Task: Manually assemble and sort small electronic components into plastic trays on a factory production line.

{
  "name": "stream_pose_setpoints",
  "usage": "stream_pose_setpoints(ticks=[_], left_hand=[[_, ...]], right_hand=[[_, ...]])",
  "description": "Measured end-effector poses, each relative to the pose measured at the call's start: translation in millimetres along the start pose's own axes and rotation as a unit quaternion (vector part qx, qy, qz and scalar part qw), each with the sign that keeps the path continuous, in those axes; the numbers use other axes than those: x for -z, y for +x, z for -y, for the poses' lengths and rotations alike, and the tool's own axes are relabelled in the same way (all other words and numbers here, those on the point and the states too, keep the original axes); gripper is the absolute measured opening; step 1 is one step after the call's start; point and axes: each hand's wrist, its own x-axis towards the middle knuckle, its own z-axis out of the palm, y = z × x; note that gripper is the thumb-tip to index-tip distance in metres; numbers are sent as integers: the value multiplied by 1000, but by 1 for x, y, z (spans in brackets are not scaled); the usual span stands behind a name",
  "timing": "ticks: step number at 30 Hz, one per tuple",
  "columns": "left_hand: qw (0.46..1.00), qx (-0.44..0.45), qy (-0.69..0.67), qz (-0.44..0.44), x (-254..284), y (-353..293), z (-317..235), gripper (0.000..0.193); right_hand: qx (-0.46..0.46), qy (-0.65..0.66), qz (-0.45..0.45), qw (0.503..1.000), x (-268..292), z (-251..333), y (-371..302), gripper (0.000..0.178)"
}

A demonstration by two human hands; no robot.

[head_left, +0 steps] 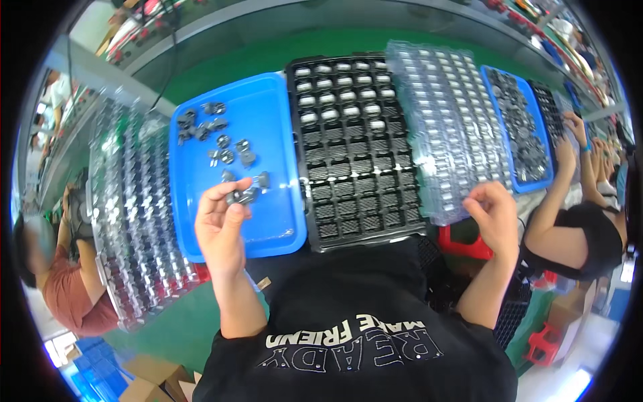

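My left hand (224, 224) is closed over the near part of a blue tray (288, 201), its thumb and fingers pinching a small dark grey part (242, 195). Several more grey parts (226, 156) lie loose in that tray, mostly toward its far side. At right, my right hand (494, 214) hovers by the near corner of a clear plastic blister tray (439, 211). Its thumb and index finger come together; anything between them is too small to make out. Between my hands lies a black compartment tray (362, 241), its far rows filled with white-topped pieces and its nearer pockets bare.
Stacked clear blister trays (137, 221) stand at the left. Further right are a second blue tray (546, 181) heaped with grey parts and a co-worker's arms (562, 171). Another person (70, 288) sits at left. A red stool (544, 345) stands on the floor.
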Motion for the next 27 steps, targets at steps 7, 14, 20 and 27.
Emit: stream_pose_setpoints(ticks=[7,14,20,27], left_hand=[[939,107,-313,96,-12,4,-4,37],[945,125,-283,102,-16,-2,-18,40],[963,80,-214,144,-33,-7,-22,48],[970,37,-196,140,-47,-20,-28,44]], right_hand=[[8,-13,41,999,18,-20,-21,19],[10,150,-33,988,-10,-14,-12,8],[86,454,49,886,-79,116,0,16],[276,361,11,891,-113,198,6,28]])
